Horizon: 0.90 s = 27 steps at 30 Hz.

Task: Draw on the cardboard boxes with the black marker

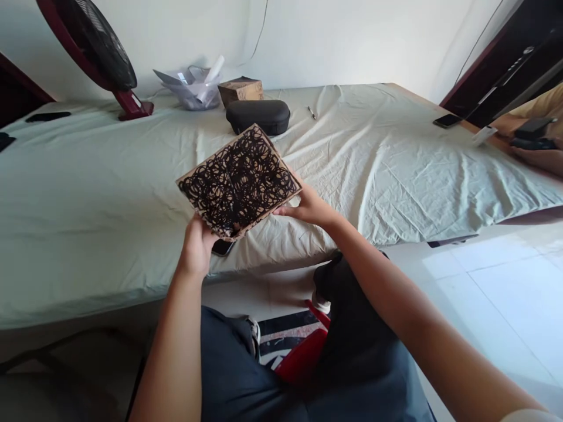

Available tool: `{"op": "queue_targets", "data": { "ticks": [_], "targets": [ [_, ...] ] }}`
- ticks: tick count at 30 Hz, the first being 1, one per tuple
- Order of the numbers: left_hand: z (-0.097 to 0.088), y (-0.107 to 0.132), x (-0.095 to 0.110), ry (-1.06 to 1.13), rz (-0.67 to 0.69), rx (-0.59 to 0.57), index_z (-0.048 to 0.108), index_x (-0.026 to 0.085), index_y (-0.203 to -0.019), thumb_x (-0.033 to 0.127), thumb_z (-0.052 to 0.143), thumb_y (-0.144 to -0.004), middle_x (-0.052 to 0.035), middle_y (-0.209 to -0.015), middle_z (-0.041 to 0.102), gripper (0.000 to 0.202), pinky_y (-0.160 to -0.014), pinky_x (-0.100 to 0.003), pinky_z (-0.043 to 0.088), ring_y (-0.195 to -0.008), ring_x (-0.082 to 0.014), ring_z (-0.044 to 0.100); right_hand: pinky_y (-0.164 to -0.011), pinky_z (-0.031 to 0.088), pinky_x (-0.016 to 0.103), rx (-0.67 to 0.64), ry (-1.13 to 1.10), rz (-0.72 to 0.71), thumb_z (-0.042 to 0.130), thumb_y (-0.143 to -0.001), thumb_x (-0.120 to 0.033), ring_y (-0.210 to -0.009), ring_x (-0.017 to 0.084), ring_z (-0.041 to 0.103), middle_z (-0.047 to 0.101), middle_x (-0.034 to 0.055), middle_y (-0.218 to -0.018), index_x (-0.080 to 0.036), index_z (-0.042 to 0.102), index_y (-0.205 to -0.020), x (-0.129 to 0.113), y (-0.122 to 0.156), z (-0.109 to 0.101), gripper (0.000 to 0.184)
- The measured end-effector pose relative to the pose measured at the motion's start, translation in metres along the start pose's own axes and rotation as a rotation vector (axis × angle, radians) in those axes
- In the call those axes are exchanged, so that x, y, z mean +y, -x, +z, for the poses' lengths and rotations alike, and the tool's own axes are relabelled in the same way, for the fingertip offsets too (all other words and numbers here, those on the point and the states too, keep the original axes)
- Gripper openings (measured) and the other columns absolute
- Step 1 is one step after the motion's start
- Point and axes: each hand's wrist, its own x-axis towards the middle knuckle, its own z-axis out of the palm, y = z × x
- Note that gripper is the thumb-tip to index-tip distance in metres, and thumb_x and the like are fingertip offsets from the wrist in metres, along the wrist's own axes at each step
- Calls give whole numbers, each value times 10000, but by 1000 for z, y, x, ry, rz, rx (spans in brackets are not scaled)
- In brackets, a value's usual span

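I hold a square piece of brown cardboard (240,181) covered in black scribbled loops, tilted above the edge of a mattress (373,152). My left hand (196,246) grips its near corner from below, fingers closed under it. My right hand (308,206) pinches its right edge, thumb on the side and fingers behind. A dark phone-like object (222,247) lies on the sheet just beside my left hand.
On the pale sheet behind the cardboard lie a black case (258,115), a small cardboard box (240,91), a crumpled plastic bag (192,88) and a pen (312,112). A red fan (94,50) stands at the back left. A phone (446,121) sits at the right edge. My legs and a red object are below.
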Motion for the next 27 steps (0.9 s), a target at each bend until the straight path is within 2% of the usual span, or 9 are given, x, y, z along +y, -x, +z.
{"op": "queue_targets", "data": {
  "ticks": [2,6,11,17,19,21,23,25,27],
  "targets": [
    [10,3,3,47,-12,-15,800,236,-1318,884,771,-910,-151,-1478,808,766,-1260,-613,597,-1543,-436,649,-1543,151,554,-4,34,-30,1040,-810,-675,-1851,392,299,391,104,-1957,-312,546,-1798,5,0,-2,1163],
    [21,2,-2,-68,-52,51,813,258,-1371,737,1018,-728,-161,-1492,794,828,-1414,-653,445,-1578,-440,645,-1541,145,563,-42,97,-83,992,-846,-731,-1865,391,255,386,117,-1958,-281,508,-1830,13,-2,-4,1185],
    [17,-4,-14,-152,-40,88,833,239,-1365,665,973,-836,-169,-1438,807,694,-1406,-668,460,-1535,-433,684,-1539,144,585,-31,146,-111,958,-867,-764,-1866,392,249,396,121,-1952,-280,500,-1836,16,-2,-3,1176],
    [21,-6,-12,-136,28,137,808,240,-1419,708,990,-808,-167,-1448,803,791,-1376,-622,508,-1503,-418,704,-1541,153,579,11,144,-91,943,-866,-783,-1863,393,260,401,108,-1951,-275,499,-1833,12,-3,2,1179],
    [23,-5,-8,-85,75,91,778,257,-1480,796,915,-850,-171,-1517,777,840,-1377,-604,504,-1564,-405,661,-1542,149,572,35,124,-76,961,-834,-792,-1858,398,273,412,101,-1947,-280,527,-1812,11,-4,3,1187],
    [22,-6,-5,-19,136,-4,751,287,-1540,922,737,-924,-170,-1589,745,885,-1339,-595,542,-1613,-403,618,-1539,187,561,70,75,-54,995,-783,-792,-1842,401,315,432,96,-1937,-288,553,-1787,9,-4,6,1207],
    [17,-8,-3,9,177,-87,743,341,-1573,1000,593,-945,-146,-1651,714,923,-1231,-581,625,-1604,-418,616,-1507,304,570,120,-19,-2,995,-782,-784,-1785,403,426,502,101,-1895,-295,576,-1754,6,-3,9,1166],
    [12,-9,-3,-52,204,-129,713,401,-1627,990,633,-929,-107,-1721,665,917,-1064,-514,691,-1531,-414,653,-1446,424,587,181,-127,76,944,-828,-799,-1688,396,554,612,100,-1804,-297,618,-1695,2,-3,11,1053],
    [10,-10,-4,-164,210,-141,636,422,-1715,892,817,-872,-95,-1768,617,982,-927,-415,689,-1424,-373,695,-1406,478,598,229,-202,145,893,-849,-834,-1616,391,617,698,90,-1706,-296,670,-1613,-3,-5,12,960]
  ]
}}
